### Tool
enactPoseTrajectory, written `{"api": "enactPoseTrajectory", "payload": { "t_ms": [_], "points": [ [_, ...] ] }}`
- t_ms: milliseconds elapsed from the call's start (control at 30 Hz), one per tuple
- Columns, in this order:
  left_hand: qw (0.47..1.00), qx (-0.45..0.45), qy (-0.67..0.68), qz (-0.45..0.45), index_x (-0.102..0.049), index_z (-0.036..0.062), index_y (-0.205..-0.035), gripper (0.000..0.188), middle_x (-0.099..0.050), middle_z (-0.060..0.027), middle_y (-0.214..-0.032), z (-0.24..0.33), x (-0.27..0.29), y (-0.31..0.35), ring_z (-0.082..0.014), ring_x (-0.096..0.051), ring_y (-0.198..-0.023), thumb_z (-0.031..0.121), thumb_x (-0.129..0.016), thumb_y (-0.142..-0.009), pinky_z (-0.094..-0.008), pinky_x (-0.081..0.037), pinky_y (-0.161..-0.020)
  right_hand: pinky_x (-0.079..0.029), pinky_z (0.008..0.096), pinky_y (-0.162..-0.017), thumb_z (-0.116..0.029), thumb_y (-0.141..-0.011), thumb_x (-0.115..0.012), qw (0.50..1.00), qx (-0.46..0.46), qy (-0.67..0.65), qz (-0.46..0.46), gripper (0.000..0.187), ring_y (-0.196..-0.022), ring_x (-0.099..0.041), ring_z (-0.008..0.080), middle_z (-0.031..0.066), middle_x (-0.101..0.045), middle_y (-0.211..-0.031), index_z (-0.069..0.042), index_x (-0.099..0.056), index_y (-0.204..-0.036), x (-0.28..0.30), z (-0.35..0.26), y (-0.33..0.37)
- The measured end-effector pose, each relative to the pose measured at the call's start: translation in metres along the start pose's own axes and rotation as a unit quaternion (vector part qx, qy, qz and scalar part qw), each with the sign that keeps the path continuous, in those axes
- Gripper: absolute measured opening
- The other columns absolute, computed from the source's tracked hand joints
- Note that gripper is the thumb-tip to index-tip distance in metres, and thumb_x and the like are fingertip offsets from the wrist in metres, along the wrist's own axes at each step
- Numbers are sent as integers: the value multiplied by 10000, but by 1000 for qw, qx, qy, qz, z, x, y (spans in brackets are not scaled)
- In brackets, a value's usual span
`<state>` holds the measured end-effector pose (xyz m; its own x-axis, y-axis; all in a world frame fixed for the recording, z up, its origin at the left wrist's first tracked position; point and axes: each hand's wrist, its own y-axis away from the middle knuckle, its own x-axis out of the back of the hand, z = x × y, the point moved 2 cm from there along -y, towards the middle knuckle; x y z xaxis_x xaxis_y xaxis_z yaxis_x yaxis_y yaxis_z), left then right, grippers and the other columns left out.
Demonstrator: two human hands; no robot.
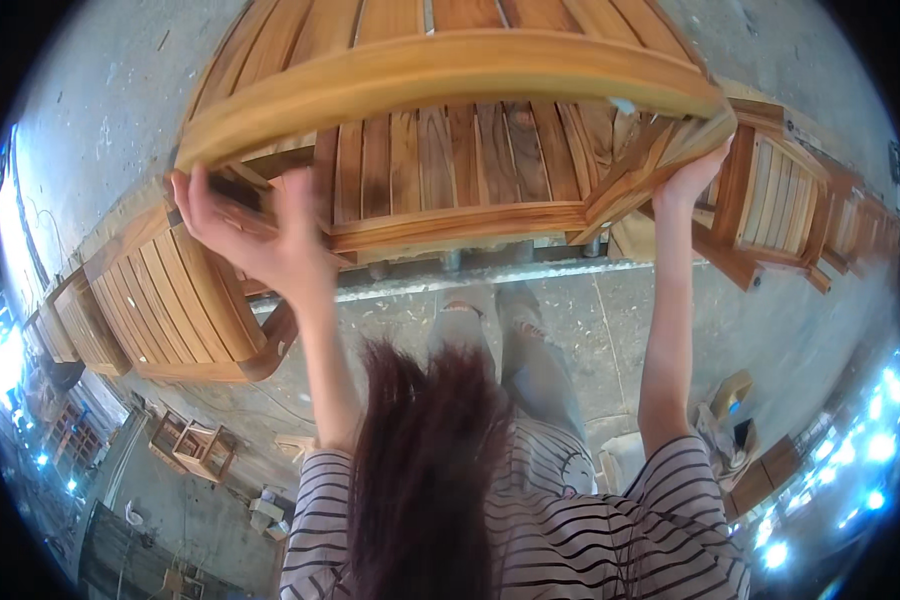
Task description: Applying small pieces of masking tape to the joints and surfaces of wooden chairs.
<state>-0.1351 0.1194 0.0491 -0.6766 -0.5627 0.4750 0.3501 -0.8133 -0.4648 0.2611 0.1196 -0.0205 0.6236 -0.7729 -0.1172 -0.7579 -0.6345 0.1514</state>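
Observation:
In front of me is a slatted wooden chair (pixel 450 65) with a broad curved rail and orange-brown slats. More slats, edged by a straight front bar, show beneath that rail. At the rail's left end is my left hand (pixel 255 235), slightly blurred, its thumb and fingers spread apart around the corner. Whether its fingertips touch the wood I cannot tell. My right hand (pixel 692 182) grips the rail's right end from below, its fingers partly hidden by the wood. A small pale patch (pixel 622 104) sits under the rail near that end.
Similar slatted wooden chairs (pixel 160 300) stand in a row to the left, and others (pixel 780 200) to the right. A pale ledge (pixel 410 287) runs below the chair, before my feet. Small wooden frames (pixel 195 447) and scrap pieces (pixel 735 425) lie behind on the concrete floor (pixel 610 330).

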Motion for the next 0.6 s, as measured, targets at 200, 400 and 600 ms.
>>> {"api": "enactPoseTrajectory", "payload": {
  "t_ms": [200, 400, 600],
  "points": [
    [950, -219, -73, -211, -628, 191, -1219, 738, -548, -23, -1335, 127, -80, 48, -200, -432, -1309, 588, -798, -620, -522, -184, -1148, -416, 374, -996, -357, -1033, -297, 1000, 12, -12, 21, 420, -1150, -523, 218, 81, -557, -1228, -61, -501, -1250, 49, 16, 42],
    [924, -299, -114, -209, -667, 221, -1079, 630, -623, 67, -1098, 143, -76, 100, -142, -577, -1102, 409, -826, -499, -509, -326, -1041, -443, 345, -909, -277, -1012, -458, 996, -83, -41, -15, 285, -1068, -538, 189, 82, -569, -1114, -50, -528, -1172, 94, 10, 75],
    [913, -315, -157, -206, -708, 211, -1065, 449, -658, 60, -1141, 138, -36, 172, -173, -633, -1012, 249, -751, -619, -351, -467, -844, -460, 314, -915, -127, -999, -485, 992, -107, 58, -31, 199, -1037, -584, 166, 91, -615, -1111, -46, -511, -1178, 141, -29, 112]
  ]
}}
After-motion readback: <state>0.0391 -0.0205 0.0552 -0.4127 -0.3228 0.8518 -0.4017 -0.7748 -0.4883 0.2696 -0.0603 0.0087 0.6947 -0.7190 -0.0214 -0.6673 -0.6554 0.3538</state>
